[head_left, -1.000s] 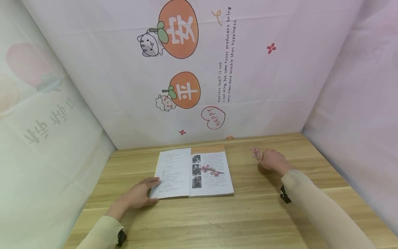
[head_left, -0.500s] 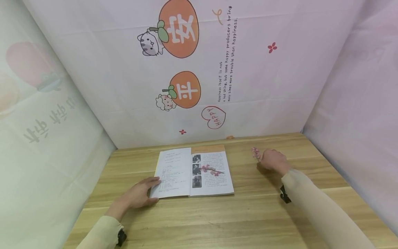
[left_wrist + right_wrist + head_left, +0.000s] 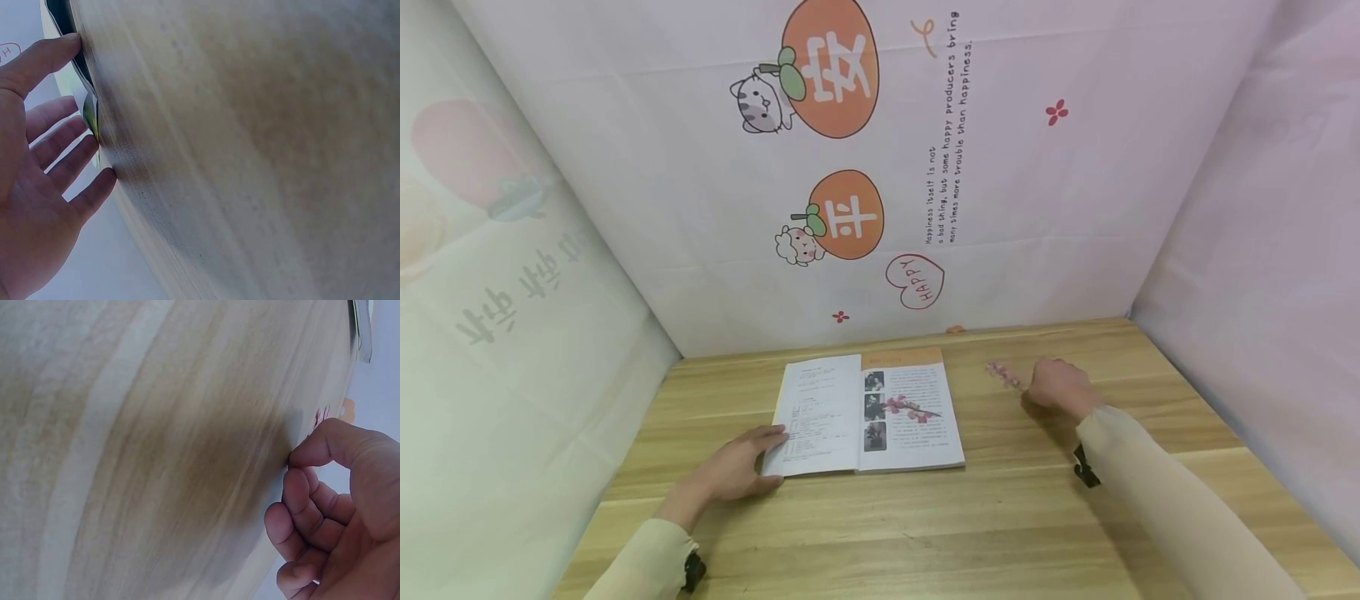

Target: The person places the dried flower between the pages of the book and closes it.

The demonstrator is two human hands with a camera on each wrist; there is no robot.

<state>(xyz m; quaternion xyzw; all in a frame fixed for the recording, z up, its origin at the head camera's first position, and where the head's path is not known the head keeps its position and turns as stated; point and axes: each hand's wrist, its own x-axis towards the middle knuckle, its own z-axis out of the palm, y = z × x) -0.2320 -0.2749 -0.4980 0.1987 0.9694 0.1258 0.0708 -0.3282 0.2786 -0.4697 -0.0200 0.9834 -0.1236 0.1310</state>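
Observation:
An open book (image 3: pixel 817 417) lies on the wooden table, with small photos and text on its right page. Across that page lies one pink flower sprig (image 3: pixel 913 411). My left hand (image 3: pixel 732 468) rests at the book's lower left edge, thumb and fingers spread; in the left wrist view the fingertips (image 3: pixel 107 174) are right at the page edges. To the right of the book, my right hand (image 3: pixel 1062 389) pinches a second pink flower sprig (image 3: pixel 1002 374) by its stem, close over the table. Its blossoms point left toward the book. In the right wrist view, the hand mostly hides this sprig.
The wooden table (image 3: pixel 880 533) meets a white printed cloth (image 3: pixel 1015 250) at the back. More cloth hangs at the left (image 3: pixel 512 400) and right (image 3: pixel 1262 292). A black strap shows at each sleeve's cuff.
The sprig in my right hand has turned, its blossoms swinging left and slightly down toward the book. The left hand, the book and the sprig on the page stay in place.

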